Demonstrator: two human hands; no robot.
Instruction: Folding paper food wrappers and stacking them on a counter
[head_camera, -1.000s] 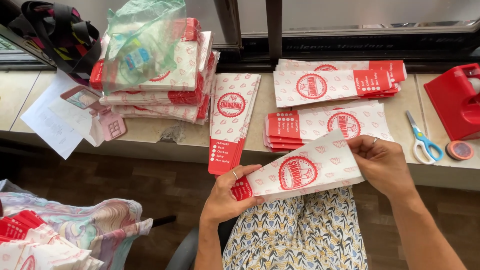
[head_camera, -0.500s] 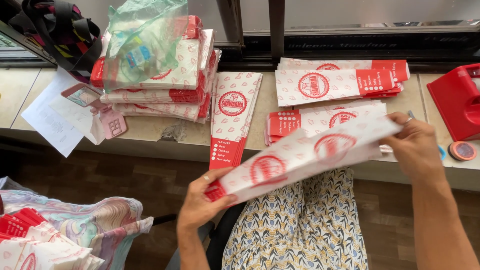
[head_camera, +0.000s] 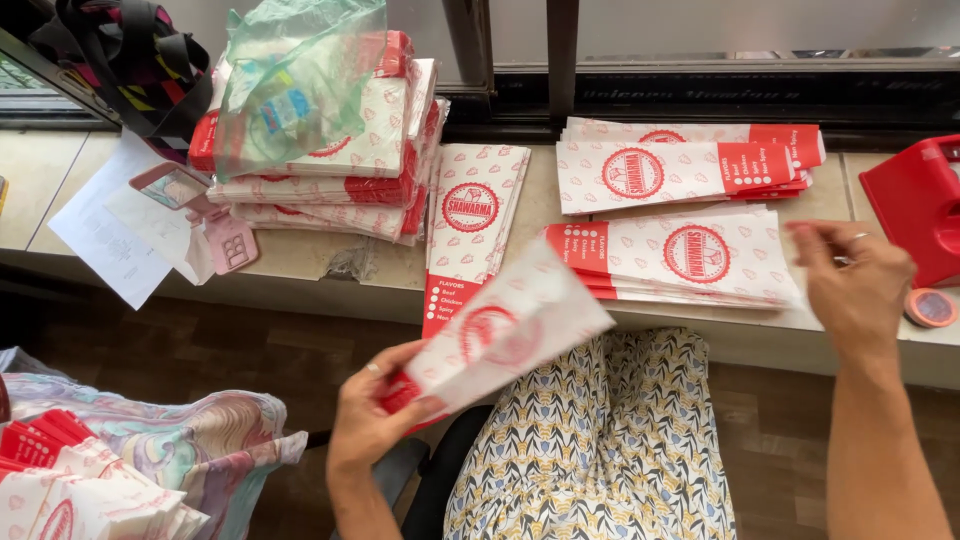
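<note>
Paper, white with a red end and a red round emblem, is what your left hand has pinched at its red end: one long paper sleeve bag, blurred, slanting up to the right from the lower middle of the frame, over your patterned lap and in front of the counter edge. Your right hand is empty, fingers loosely spread, at the right of the frame just beside the near flat stack of the same bags on the stone counter. Judging from this, you are mid-sort: one bag is in hand and not yet placed. A single bag lies lengthwise at centre, a second flat stack sits above the near one, and a taller pile under a greenish plastic bag fills the upper left. Setting the held bag down squarely would call for matching its red end to whichever stack you choose, and a steadying touch from the free hand.
</note>
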